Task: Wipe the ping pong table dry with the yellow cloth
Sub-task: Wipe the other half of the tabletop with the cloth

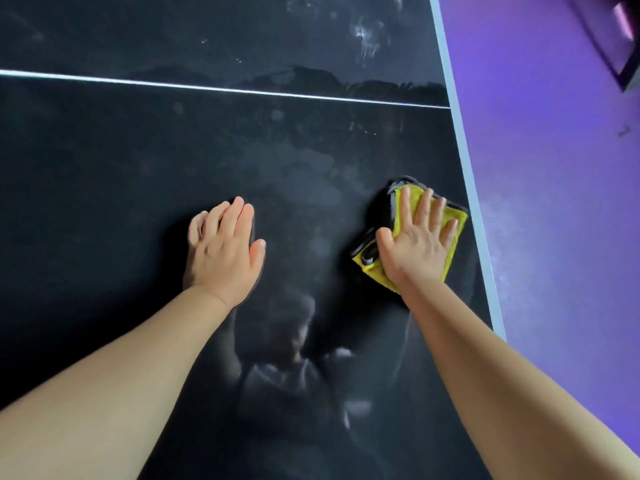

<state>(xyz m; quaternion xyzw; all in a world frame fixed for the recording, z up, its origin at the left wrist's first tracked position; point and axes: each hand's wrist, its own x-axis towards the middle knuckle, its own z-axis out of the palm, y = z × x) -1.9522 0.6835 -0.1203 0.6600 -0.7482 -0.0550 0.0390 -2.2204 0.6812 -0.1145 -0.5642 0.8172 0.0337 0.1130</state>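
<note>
The dark ping pong table (121, 161) fills most of the view, glossy and reflecting me. A folded yellow cloth (401, 216) with a grey edge lies flat on it near the right side. My right hand (417, 242) presses down on the cloth with straight, spread fingers. My left hand (225, 251) rests flat on the bare table surface to the left, fingers together. Wet streaks and droplets (365, 36) show on the far part of the table, and dull smears sit just beyond the cloth.
A thin white line (207, 87) crosses the table from left to right. The table's pale right edge (465, 161) runs diagonally close to the cloth. Beyond it is a purple floor (554, 168) with a dark object (620, 39) at the top right.
</note>
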